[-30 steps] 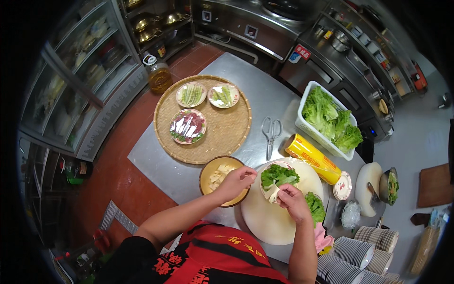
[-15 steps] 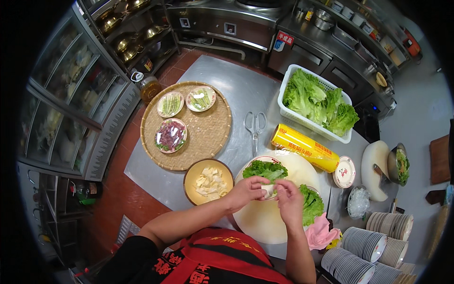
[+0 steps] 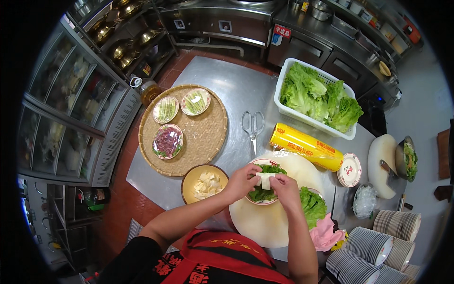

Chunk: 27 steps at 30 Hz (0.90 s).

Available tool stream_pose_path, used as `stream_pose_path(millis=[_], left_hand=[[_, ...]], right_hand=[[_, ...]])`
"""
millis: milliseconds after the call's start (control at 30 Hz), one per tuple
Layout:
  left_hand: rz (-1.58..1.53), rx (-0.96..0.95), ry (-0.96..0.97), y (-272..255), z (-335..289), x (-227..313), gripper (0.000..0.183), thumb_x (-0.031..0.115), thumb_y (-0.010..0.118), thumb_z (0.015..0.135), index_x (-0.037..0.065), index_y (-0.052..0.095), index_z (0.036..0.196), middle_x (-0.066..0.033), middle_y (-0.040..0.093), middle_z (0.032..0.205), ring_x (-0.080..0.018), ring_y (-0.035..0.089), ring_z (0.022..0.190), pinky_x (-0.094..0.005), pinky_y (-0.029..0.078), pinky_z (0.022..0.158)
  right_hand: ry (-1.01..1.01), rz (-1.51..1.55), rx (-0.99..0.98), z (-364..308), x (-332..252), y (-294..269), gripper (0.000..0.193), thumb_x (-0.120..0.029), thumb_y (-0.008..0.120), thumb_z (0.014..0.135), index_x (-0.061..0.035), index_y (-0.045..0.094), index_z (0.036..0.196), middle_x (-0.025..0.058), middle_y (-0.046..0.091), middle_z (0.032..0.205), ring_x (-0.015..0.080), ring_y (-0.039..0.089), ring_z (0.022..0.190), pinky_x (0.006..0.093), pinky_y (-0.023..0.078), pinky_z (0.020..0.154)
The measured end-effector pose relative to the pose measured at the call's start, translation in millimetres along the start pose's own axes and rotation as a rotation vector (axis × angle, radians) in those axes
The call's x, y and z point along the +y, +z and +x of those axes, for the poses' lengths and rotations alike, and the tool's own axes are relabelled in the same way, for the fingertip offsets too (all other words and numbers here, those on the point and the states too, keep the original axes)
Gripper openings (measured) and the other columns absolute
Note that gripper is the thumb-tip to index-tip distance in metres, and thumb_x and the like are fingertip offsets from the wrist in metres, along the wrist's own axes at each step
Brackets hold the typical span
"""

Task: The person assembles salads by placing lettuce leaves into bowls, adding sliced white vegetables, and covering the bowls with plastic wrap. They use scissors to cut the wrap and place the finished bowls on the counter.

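At far left, a woven tray (image 3: 208,135) is bearing three wrapped dishes. Next, a bowl (image 3: 188,193) is holding loose pale slices (image 3: 207,185); the left hand is lying nearer to it than the right. At centre, the left hand (image 3: 242,183) is pinching one side of a pale strip (image 3: 266,182), while the right hand (image 3: 286,188) is pinching the other. The strip's upper edge is running crosswise between the fingertips, a flap hanging toward the person. Directly beneath both hands, lettuce leaves (image 3: 272,169) are covering a plate (image 3: 261,202); whether the strip is touching them cannot be told. At right, a yellow roll (image 3: 307,147) is lying just beyond the right hand.
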State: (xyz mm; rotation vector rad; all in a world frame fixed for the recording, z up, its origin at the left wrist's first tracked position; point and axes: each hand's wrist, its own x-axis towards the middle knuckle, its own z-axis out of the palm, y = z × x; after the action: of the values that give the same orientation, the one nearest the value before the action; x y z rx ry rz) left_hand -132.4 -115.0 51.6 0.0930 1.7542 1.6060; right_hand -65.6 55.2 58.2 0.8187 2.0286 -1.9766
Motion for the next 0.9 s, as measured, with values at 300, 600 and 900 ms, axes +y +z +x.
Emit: stream_pose_path(millis=[300,600,900], left_hand=[[0.088,0.188,0.292,7,-22,12,0.030,0.015,0.058,0.094,0.002,0.053,0.121,-0.0093,0.062,0.107,-0.0147,0.060,0.098,-0.0304,0.051,0.084],[-0.566,-0.143,-0.072,8,-21,13,0.030,0.016,0.051,0.099,0.003,0.049,0.126,-0.0064,0.059,0.109,-0.0143,0.060,0.097,-0.0295,0.052,0.085],[-0.310,-0.291,-0.145,-9,-21,0,0.018,0.015,0.054,0.097,0.005,0.052,0.112,-0.0111,0.067,0.106,-0.0170,0.065,0.096,-0.0299,0.054,0.079]], right_hand=[[-0.344,-0.326,0.279,-31,-39,11,0.016,-0.013,0.065,0.087,-0.0006,0.066,0.098,0.0132,0.066,0.073,0.0211,0.062,0.058,0.0324,0.048,0.055],[-0.492,-0.457,0.292,-67,-46,28,0.029,-0.009,0.069,0.083,-0.0017,0.064,0.111,0.0159,0.068,0.090,0.0199,0.064,0.063,0.0313,0.051,0.061],[0.040,0.023,-0.141,-16,-10,-8,0.035,-0.019,0.062,0.093,-0.0087,0.058,0.126,0.0011,0.061,0.108,0.0086,0.054,0.070,0.0221,0.044,0.059]])
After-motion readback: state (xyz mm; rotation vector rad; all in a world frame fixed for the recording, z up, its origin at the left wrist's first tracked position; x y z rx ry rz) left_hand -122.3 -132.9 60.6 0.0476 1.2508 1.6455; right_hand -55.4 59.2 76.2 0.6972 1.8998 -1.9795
